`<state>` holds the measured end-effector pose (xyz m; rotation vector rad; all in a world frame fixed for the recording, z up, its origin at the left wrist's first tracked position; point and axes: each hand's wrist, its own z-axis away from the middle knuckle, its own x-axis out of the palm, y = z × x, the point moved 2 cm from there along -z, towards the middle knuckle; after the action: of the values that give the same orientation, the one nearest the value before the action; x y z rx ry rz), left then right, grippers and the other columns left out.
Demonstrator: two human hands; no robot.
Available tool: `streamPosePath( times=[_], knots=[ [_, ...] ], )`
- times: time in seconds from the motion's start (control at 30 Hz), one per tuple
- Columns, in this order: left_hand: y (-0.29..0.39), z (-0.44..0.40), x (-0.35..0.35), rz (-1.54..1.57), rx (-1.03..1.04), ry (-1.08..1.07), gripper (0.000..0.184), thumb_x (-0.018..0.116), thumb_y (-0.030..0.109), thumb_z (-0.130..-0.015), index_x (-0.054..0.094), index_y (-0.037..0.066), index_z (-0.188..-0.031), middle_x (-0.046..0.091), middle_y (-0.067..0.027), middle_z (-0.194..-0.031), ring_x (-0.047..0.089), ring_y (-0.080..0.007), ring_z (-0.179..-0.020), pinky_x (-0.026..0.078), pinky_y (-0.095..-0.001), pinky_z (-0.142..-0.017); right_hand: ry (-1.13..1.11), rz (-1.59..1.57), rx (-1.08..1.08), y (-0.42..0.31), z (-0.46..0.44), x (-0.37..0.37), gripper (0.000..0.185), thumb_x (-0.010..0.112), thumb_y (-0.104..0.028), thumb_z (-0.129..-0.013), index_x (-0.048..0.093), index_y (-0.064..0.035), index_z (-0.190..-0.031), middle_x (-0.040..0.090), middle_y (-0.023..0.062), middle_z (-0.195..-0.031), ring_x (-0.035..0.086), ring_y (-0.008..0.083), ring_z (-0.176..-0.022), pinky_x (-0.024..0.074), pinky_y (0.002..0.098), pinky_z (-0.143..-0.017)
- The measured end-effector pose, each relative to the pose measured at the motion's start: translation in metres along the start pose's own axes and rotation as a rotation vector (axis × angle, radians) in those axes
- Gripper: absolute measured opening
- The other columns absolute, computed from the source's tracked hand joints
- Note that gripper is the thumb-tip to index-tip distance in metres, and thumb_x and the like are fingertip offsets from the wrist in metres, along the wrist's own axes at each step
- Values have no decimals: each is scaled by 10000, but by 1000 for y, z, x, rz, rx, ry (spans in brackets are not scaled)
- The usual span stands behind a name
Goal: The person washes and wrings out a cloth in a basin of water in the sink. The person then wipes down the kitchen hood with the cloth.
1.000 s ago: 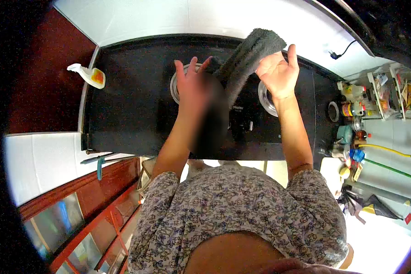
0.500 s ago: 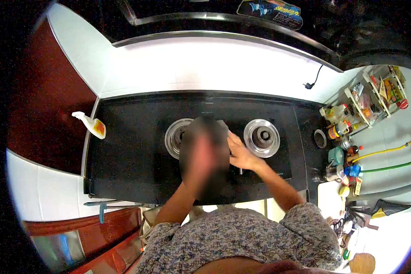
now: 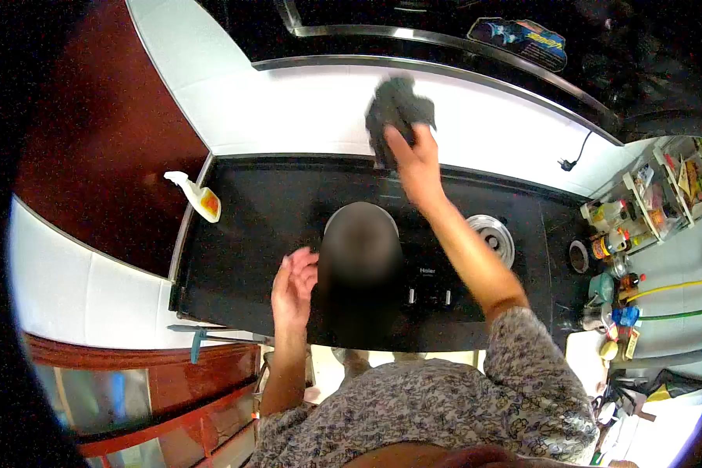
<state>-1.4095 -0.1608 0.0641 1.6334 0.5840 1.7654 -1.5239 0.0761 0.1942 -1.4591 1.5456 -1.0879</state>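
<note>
A dark grey cloth is bunched in my right hand, which is raised against the white wall behind the stove. Over the front left of the black stovetop, my left hand is held with its fingers apart and nothing in it. The right burner shows its metal ring to the right of my right forearm. A blurred patch hides much of the left burner and the surface in front of it.
A white spray bottle lies at the stove's left edge. Bottles, a small round dish and a rack are on the right. A range hood overhangs the wall; a black plug hangs there.
My right hand has moved up from the stovetop to the wall with the cloth. My left hand has shifted left, out of the blurred patch. The view has turned slightly.
</note>
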Motion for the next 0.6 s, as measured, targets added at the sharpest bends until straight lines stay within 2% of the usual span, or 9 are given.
streamPosePath(
  times=[0.03,0.1,0.17,0.23,0.3,0.37,0.5,0.53,0.6],
  knots=[
    [0,8,-24,3,0,62,376,450,316,-890,508,-2,-1081,598,-125,-976,574,-185,-827,454,-274,-719,-102,261,-67,-15,-19,14,208,519,-101,-845,497,3,-1024,535,162,-1041,508,225,-1009,426,379,-826],
    [-4,28,-59,-21,-35,140,340,425,292,-903,532,4,-1049,621,-109,-923,596,-169,-733,469,-291,-695,167,643,-982,-21,-56,47,231,549,-90,-816,512,-36,-1037,471,174,-1136,460,259,-1091,404,377,-874],
    [-10,49,-84,-79,-111,203,319,458,295,-886,547,26,-1033,625,-99,-904,588,-165,-716,462,-287,-671,-159,1060,-1172,-29,-94,64,334,566,-56,-765,524,-111,-1092,381,126,-1272,383,260,-1180,343,376,-949],
    [-16,67,-105,-153,-157,291,317,499,307,-864,556,39,-1022,627,-93,-881,586,-173,-719,457,-288,-667,-184,1334,-1257,-20,-121,72,432,556,-46,-735,521,-188,-1142,318,17,-1358,301,197,-1248,259,386,-1008],
    [-20,73,-125,-135,-182,284,329,531,316,-844,559,36,-1014,626,-88,-883,583,-186,-727,457,-299,-660,-148,1569,-1240,-3,-149,54,385,513,-134,-756,522,-224,-1131,220,-50,-1412,195,132,-1297,172,385,-1050],
    [-21,76,-132,-144,-181,335,326,534,312,-844,559,35,-1013,624,-87,-883,581,-190,-730,457,-300,-654,-74,1834,-1299,-2,-150,40,411,507,-168,-756,503,-248,-1159,178,-68,-1427,152,118,-1312,136,367,-1066],
    [-21,67,-143,-133,-218,261,304,543,287,-842,558,38,-1015,619,-78,-886,581,-187,-727,464,-298,-658,3,1883,-1290,-2,-141,-35,422,500,-166,-753,493,-267,-1163,182,-76,-1429,171,115,-1309,127,347,-1067],
    [-18,67,-125,-184,-184,339,292,541,280,-843,560,43,-1012,620,-74,-883,583,-182,-732,472,-301,-665,-12,1897,-1236,-1,-138,-57,424,502,-135,-758,501,-277,-1157,164,-76,-1433,160,107,-1310,114,341,-1067],
    [-25,61,-134,-152,-177,283,275,536,268,-849,567,39,-998,622,-74,-879,586,-180,-735,476,-302,-664,-15,1949,-1139,-4,-127,-100,411,501,-111,-768,518,-292,-1136,144,-80,-1438,142,97,-1313,101,336,-1065]
  ],
)
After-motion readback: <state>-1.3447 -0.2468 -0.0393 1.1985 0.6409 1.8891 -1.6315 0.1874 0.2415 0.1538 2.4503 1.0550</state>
